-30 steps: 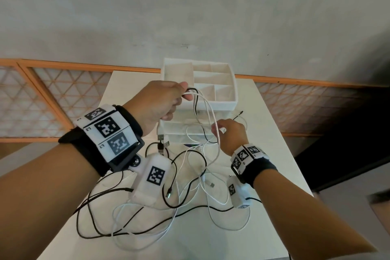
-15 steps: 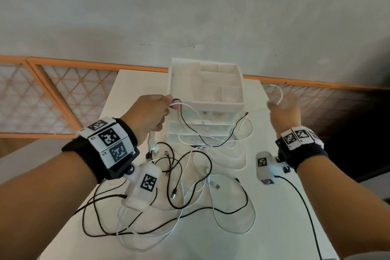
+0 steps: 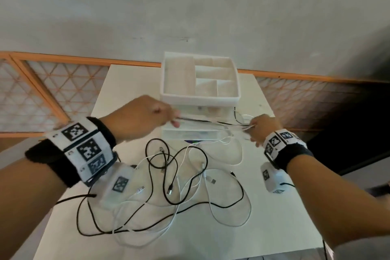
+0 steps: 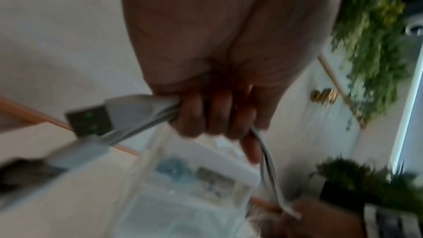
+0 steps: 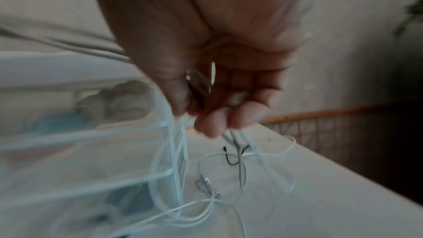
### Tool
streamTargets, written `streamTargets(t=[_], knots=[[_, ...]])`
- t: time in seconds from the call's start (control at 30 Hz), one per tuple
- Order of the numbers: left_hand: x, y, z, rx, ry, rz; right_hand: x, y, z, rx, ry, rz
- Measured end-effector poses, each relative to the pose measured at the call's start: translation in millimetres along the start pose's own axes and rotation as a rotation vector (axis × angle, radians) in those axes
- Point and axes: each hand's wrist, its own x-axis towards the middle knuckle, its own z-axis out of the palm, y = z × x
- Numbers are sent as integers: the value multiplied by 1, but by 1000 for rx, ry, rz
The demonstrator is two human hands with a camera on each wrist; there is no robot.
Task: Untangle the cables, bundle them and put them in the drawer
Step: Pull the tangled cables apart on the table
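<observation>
Cables run taut between both hands in front of the drawer unit, seen from the head view. Left hand has its fingers curled round several strands; only the left wrist view shows a USB plug sticking out of that fist. Right hand pinches white and black strands, and its wrist view shows loose ends dangling below the fingertips. More tangled cables lie on the desk.
</observation>
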Motion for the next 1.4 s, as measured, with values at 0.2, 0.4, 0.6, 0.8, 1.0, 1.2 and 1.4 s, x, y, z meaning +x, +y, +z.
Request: streamTargets(t=[0.2,0.4,0.6,0.8,1.0,1.2,1.4], knots=[[-2,-51,41,216,-50,-314,-21,-16,18,446,125,-166],[-3,-66,59,-34,3,-440,-85,-33,118,113,-163,-476],[-4,-59,60,-288,51,-480,-96,-43,138,108,-216,-566],[0,-34,51,-509,57,-221,-90,-73,35,561,60,-660],[1,-23,41,-512,-66,-185,-98,-84,-10,819,153,-599],[6,-31,47,-393,71,-355,-94,-83,-26,877,342,-381],[6,-27,35,-790,95,-507,-110,-81,-19,982,269,-291]])
